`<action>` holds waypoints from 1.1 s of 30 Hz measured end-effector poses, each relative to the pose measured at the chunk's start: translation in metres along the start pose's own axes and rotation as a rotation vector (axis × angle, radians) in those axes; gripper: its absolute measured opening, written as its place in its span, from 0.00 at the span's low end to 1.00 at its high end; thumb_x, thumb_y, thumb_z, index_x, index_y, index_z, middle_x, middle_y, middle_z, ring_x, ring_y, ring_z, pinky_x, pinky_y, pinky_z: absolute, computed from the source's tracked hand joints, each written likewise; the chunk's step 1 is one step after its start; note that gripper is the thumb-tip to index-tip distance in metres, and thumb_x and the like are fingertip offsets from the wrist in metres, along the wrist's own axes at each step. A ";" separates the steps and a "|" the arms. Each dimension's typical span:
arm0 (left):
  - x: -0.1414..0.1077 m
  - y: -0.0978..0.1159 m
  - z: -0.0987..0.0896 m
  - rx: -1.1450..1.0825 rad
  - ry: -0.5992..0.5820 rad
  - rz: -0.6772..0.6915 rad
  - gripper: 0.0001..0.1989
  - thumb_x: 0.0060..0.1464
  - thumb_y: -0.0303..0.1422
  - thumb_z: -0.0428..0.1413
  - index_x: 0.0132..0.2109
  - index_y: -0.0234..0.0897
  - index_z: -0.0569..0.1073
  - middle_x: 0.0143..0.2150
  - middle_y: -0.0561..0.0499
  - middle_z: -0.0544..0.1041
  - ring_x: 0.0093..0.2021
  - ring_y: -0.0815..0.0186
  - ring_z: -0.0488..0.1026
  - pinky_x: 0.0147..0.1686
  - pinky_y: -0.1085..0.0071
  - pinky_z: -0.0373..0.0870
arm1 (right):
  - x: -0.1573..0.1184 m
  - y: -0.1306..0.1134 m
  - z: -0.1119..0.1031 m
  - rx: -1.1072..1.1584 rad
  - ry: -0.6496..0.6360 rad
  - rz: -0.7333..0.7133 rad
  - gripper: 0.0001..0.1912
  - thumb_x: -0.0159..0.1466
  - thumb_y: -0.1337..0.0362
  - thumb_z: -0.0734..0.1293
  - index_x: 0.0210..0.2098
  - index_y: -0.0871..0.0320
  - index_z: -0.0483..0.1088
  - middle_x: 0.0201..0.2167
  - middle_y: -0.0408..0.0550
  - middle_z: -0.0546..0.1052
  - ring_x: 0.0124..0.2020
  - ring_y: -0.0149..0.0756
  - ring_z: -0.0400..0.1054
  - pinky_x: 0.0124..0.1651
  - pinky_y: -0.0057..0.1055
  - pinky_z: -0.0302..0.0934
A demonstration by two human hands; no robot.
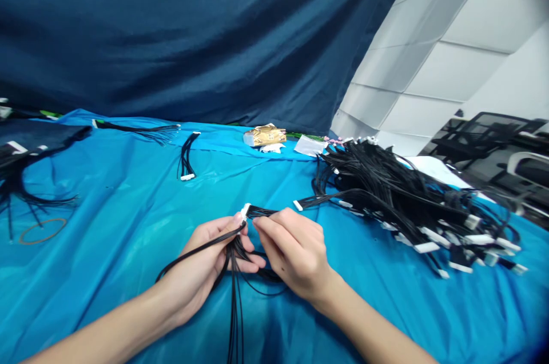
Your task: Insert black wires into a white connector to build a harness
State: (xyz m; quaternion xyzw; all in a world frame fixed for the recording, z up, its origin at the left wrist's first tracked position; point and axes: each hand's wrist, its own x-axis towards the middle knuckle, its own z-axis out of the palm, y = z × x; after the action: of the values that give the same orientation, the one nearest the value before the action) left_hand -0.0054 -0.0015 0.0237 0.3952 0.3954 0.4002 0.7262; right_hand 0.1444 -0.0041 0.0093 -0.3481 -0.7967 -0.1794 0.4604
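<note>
In the middle of the head view, my left hand (206, 261) pinches a wire harness by its white connector (245, 212). Black wires (234, 307) hang from it, some looping over the left wrist and some dropping toward the bottom edge. Close on the right, my right hand (295, 252) has its thumb and forefinger pressed together beside the connector. Black wires run from the connector behind these fingers. Whether a single wire sits between the right fingertips is too small to make out.
A large pile of black wire harnesses (386, 192) with white connectors lies on the blue cloth (128, 210) at right. A short harness (187, 155), another harness (137, 128) and a gold packet (266, 135) lie at the back. More wires (17, 181) and a rubber band (43, 231) are at left.
</note>
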 end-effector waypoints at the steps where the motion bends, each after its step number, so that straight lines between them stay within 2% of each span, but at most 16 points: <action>1: 0.000 0.000 0.000 -0.001 -0.002 -0.002 0.06 0.49 0.33 0.54 0.30 0.33 0.71 0.26 0.52 0.70 0.25 0.67 0.73 0.27 0.71 0.73 | 0.000 0.000 0.000 -0.002 0.000 0.000 0.06 0.60 0.73 0.60 0.33 0.62 0.69 0.22 0.45 0.71 0.23 0.27 0.62 0.26 0.25 0.56; 9: 0.000 -0.002 -0.001 -0.021 0.009 -0.010 0.06 0.48 0.33 0.54 0.31 0.33 0.70 0.25 0.51 0.71 0.26 0.65 0.74 0.27 0.70 0.72 | 0.001 0.000 0.000 0.005 -0.012 -0.003 0.06 0.60 0.74 0.61 0.34 0.63 0.69 0.22 0.45 0.70 0.23 0.28 0.61 0.26 0.26 0.55; 16: -0.001 -0.003 -0.001 -0.008 -0.028 0.015 0.07 0.48 0.33 0.55 0.29 0.32 0.71 0.25 0.51 0.71 0.26 0.65 0.73 0.27 0.71 0.72 | 0.002 -0.001 -0.002 0.026 -0.052 -0.016 0.06 0.60 0.74 0.60 0.33 0.65 0.69 0.22 0.47 0.71 0.23 0.29 0.61 0.26 0.26 0.55; 33: 0.000 -0.004 -0.001 0.004 -0.069 0.036 0.08 0.50 0.33 0.52 0.29 0.32 0.70 0.25 0.50 0.71 0.26 0.66 0.73 0.26 0.72 0.70 | 0.001 -0.001 -0.001 0.021 -0.057 -0.029 0.06 0.60 0.73 0.61 0.32 0.65 0.69 0.22 0.47 0.70 0.23 0.29 0.60 0.26 0.26 0.54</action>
State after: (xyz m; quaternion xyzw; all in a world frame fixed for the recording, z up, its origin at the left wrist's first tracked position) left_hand -0.0051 -0.0025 0.0196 0.4172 0.3637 0.3984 0.7314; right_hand 0.1442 -0.0047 0.0110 -0.3366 -0.8162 -0.1675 0.4387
